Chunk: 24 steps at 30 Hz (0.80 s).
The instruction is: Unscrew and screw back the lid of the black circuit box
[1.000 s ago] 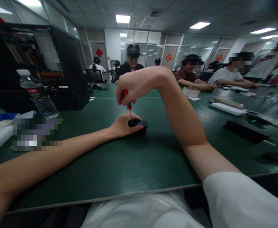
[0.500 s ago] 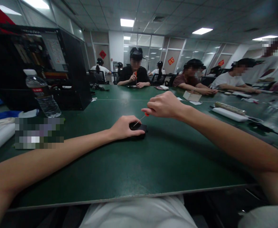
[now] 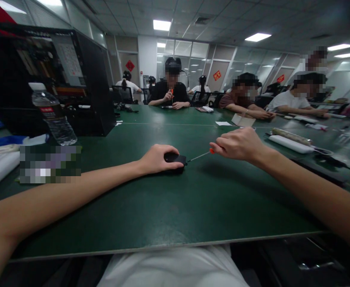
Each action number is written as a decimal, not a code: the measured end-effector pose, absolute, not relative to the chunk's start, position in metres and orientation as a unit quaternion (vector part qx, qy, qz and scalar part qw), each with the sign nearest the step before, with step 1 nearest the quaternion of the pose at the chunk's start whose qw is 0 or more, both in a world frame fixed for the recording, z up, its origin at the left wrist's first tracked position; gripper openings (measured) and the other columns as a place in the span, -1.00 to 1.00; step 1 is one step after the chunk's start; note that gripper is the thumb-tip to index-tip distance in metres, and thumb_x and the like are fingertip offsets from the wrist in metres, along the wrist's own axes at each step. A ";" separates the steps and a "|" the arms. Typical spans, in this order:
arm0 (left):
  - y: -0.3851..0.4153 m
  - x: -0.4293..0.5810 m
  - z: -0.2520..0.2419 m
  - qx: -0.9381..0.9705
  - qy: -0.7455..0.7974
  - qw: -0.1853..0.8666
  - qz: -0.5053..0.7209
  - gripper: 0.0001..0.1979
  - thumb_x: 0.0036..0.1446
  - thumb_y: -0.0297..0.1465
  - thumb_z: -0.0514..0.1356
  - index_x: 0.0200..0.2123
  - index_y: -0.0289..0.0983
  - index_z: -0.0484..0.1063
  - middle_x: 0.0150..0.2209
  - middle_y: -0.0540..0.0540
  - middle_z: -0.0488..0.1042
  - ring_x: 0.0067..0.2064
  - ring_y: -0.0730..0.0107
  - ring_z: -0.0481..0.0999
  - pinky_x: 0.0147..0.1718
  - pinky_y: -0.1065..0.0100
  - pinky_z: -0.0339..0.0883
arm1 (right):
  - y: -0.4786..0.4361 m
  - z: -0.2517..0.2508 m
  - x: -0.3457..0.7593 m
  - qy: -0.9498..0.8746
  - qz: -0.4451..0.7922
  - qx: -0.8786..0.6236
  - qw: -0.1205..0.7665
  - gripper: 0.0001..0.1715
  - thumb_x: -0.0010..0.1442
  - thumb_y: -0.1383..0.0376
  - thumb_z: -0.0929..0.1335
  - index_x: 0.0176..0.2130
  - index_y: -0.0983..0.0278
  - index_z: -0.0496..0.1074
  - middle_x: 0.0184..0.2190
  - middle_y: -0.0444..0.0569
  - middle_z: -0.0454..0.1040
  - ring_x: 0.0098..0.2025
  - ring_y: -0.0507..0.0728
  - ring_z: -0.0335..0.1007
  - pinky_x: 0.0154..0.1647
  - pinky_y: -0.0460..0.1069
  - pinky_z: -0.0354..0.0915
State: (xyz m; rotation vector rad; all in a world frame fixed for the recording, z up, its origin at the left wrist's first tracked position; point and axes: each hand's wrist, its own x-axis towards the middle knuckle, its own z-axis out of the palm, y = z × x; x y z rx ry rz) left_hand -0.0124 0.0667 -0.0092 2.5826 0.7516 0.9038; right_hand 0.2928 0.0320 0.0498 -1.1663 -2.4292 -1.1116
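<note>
On the green tabletop lies a small black box-like device, whose exact kind I cannot make out. My left hand is closed around its left end, thumb on the near side and fingers on the far side. My right hand is wrapped round the handle of a screwdriver; a bit of orange shows by the thumb. Its thin metal shaft points left and down, with the tip close to the right end of the black device. Whether tip and device touch is unclear.
An open black computer case stands at the left, with a water bottle before it. A small cardboard box and a white paper lie beyond my right hand. A white bar-shaped object is at right. Several people sit opposite.
My right hand has moved right and slightly nearer with the screwdriver. The tip has left the device's top and is now by its right end. My left hand keeps its hold.
</note>
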 end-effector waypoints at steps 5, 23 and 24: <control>0.067 -0.013 -0.008 0.902 0.261 0.150 0.310 -0.57 0.11 -0.08 0.36 -0.11 -0.29 0.58 -0.15 -0.13 0.64 -0.17 0.21 0.60 -0.17 0.27 0.40 | 0.025 0.050 0.286 -0.819 -0.384 -0.414 0.106 -0.27 0.42 0.03 0.13 -0.60 0.30 0.47 -0.60 0.00 0.50 -0.59 0.02 0.28 -0.50 -0.02 -0.19; 0.067 -0.013 -0.007 0.904 0.264 0.139 0.307 -0.59 0.11 -0.10 0.36 -0.11 -0.29 0.58 -0.16 -0.15 0.64 -0.17 0.20 0.60 -0.15 0.26 0.41 | 0.019 0.051 0.281 -0.813 -0.379 -0.430 0.107 -0.24 0.43 -0.01 0.11 -0.58 0.31 0.46 -0.58 0.04 0.50 -0.56 0.04 0.29 -0.48 -0.02 -0.18; 0.067 -0.012 -0.007 0.904 0.263 0.141 0.307 -0.59 0.11 -0.10 0.35 -0.11 -0.29 0.58 -0.16 -0.15 0.64 -0.17 0.20 0.60 -0.14 0.26 0.41 | 0.019 0.052 0.281 -0.813 -0.379 -0.430 0.107 -0.24 0.43 -0.01 0.11 -0.58 0.31 0.46 -0.58 0.04 0.50 -0.56 0.04 0.30 -0.48 -0.02 -0.18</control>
